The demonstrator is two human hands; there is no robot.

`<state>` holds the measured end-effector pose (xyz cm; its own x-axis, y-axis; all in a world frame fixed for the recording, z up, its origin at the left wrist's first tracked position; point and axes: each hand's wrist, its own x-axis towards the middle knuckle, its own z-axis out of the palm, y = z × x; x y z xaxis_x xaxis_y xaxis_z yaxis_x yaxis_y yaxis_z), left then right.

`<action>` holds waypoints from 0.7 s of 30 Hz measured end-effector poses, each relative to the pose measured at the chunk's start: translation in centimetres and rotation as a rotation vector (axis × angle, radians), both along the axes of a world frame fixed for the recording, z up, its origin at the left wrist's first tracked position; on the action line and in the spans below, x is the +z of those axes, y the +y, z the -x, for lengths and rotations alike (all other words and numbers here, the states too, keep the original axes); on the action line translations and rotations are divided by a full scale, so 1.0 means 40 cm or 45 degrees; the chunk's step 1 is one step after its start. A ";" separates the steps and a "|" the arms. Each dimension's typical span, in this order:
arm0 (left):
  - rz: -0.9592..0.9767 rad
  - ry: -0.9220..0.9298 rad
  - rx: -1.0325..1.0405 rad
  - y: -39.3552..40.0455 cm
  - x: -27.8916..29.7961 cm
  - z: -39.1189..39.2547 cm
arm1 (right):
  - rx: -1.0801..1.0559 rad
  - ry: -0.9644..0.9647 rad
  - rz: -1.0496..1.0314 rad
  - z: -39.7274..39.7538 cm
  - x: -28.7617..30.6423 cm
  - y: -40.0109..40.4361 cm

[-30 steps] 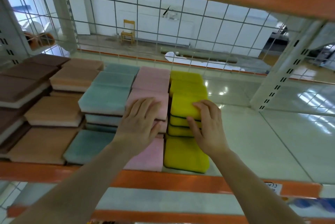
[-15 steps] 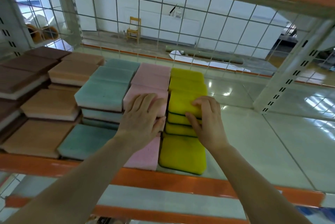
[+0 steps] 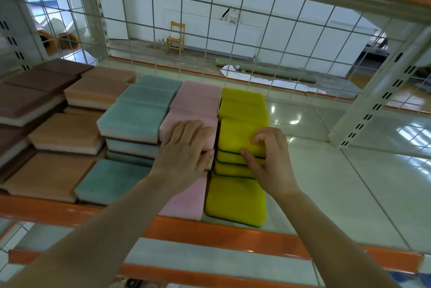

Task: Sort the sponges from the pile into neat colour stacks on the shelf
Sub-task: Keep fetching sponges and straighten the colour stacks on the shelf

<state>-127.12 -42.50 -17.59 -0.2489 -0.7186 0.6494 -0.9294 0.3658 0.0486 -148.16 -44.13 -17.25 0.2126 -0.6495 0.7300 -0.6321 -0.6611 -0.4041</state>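
Yellow sponge (image 3: 240, 136) pinched by right hand (image 3: 270, 166) atop its stack.

The shelf (image 3: 349, 194) has a glossy pale grey-white deck edged by an orange front rail (image 3: 221, 234). On it, the sponges run in colour columns: dark brown sponges (image 3: 35, 87) with white undersides, tan-orange sponges (image 3: 65, 131) over white, teal sponges (image 3: 133, 117) over white, plain pink sponges (image 3: 196, 98), and bright yellow sponges (image 3: 242, 110) trimmed with dark green. Behind stands a white wire grid (image 3: 233, 38), and beyond it a yellow wooden chair (image 3: 176, 37).
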 end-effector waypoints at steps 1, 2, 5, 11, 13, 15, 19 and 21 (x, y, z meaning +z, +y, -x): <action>0.008 0.010 -0.012 0.001 0.000 -0.001 | 0.010 0.015 0.017 0.000 0.001 0.001; 0.020 0.014 -0.019 0.003 0.000 -0.003 | 0.017 0.027 0.029 0.001 0.002 0.000; 0.090 -0.006 -0.018 0.006 -0.001 -0.014 | 0.019 0.083 0.034 0.001 0.009 -0.004; 0.169 -0.007 0.016 0.013 0.000 -0.033 | -0.092 0.255 0.138 0.000 0.024 0.002; 0.205 -0.007 0.010 0.014 -0.004 -0.039 | -0.129 0.262 0.245 -0.004 0.023 0.013; 0.258 -0.024 0.011 0.013 -0.009 -0.046 | -0.122 0.265 0.343 -0.015 0.024 0.022; 0.353 -0.067 -0.006 0.000 -0.012 -0.056 | -0.138 0.339 0.489 -0.050 0.019 0.021; 0.375 -0.083 0.000 -0.009 -0.011 -0.059 | -0.182 0.384 0.515 -0.067 0.007 0.011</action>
<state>-124.74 -42.85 -18.04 -0.2966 -0.5014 0.8128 -0.9272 0.3551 -0.1192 -145.50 -43.69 -16.96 0.3823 -0.3666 0.8482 -0.7762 -0.6254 0.0795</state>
